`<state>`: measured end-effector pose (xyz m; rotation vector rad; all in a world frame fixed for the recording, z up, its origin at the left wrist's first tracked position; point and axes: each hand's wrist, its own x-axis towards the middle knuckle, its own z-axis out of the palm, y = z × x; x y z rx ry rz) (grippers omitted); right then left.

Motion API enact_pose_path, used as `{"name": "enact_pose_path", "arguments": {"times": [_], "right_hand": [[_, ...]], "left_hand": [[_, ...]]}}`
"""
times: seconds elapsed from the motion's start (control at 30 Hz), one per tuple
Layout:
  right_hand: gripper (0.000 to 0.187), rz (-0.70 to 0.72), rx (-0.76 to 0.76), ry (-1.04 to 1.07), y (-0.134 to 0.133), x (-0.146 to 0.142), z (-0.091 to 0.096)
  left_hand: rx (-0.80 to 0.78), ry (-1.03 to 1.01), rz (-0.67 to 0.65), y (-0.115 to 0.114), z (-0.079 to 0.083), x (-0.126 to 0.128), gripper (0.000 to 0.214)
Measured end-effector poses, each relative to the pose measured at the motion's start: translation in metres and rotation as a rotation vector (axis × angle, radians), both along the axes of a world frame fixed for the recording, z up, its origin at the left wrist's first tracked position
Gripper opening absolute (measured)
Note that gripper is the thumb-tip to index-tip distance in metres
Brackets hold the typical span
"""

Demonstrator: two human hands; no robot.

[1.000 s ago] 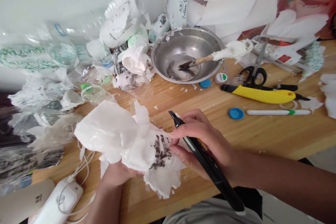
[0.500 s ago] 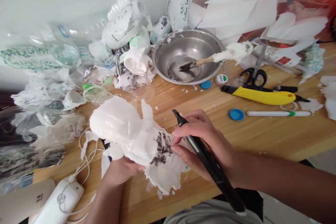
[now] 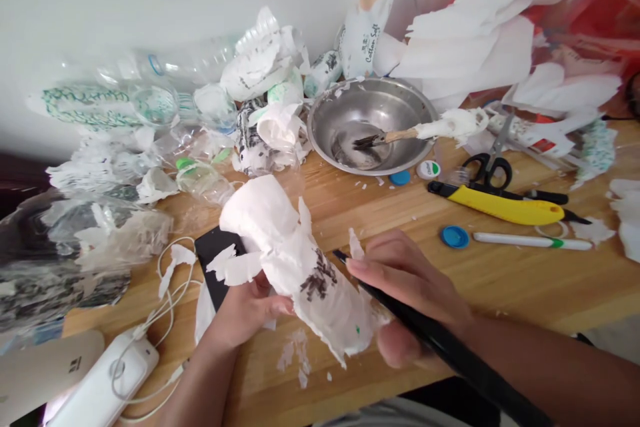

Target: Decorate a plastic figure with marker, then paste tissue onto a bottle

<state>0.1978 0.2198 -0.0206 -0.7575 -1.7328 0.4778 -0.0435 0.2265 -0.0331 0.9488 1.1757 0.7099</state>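
Note:
My left hand (image 3: pixel 249 313) is closed around the underside of a bottle-shaped form wrapped in white paper (image 3: pixel 283 243). Torn paper flaps stick out from its sides, and a patch of dark strokes (image 3: pixel 319 278) marks its middle. A small green spot shows near its lower end. Between the thumb and fingers of my right hand (image 3: pixel 417 277) is a black marker (image 3: pixel 435 330). Its dark tip points at the form, just right of the strokes; whether it touches I cannot tell. Beneath the form lies a black phone-like slab (image 3: pixel 216 265), partly covered.
Behind stands a steel bowl (image 3: pixel 320 137) with a paper-wrapped brush (image 3: pixel 400 136) in it. Scissors (image 3: pixel 493 160), a yellow utility knife (image 3: pixel 505 205), a white pen (image 3: pixel 540 240) and a blue cap (image 3: pixel 454 237) lie right. Plastic bottles (image 3: pixel 85 103), paper scraps and a white power bank (image 3: pixel 107 373) with cables are left.
The paper-wrapped form has turned and shifted right in my left hand, uncovering more of the black slab. My right hand and the marker have moved slightly right and down. The camera view has shifted.

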Motion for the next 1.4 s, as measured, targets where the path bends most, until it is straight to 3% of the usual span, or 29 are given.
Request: {"name": "enact_pose_path", "arguments": {"times": [0.37, 0.53, 0.8, 0.97, 1.1, 1.4], "right_hand": [[0.034, 0.118, -0.154, 0.023, -0.001, -0.001, 0.008], [0.028, 0.137, -0.223, 0.003, 0.000, 0.000, 0.014], [0.014, 0.055, -0.324, -0.001, -0.004, -0.003, 0.016], [0.007, 0.067, -0.389, -0.029, -0.003, -0.003, 0.017], [0.012, 0.082, -0.341, 0.033, -0.003, -0.002, 0.014], [0.015, 0.111, -0.282, -0.079, 0.001, 0.003, 0.019]], "left_hand": [[0.012, -0.065, -0.113, 0.001, 0.007, 0.004, 0.051], [-0.031, -0.156, -0.217, 0.000, 0.005, 0.003, 0.057], [0.017, -0.096, -0.364, 0.002, 0.009, 0.001, 0.056], [0.044, -0.110, -0.383, 0.005, 0.011, 0.004, 0.062], [0.049, -0.116, -0.391, 0.004, 0.011, 0.005, 0.065], [0.050, -0.106, -0.377, 0.004, 0.010, 0.005, 0.068]]}}
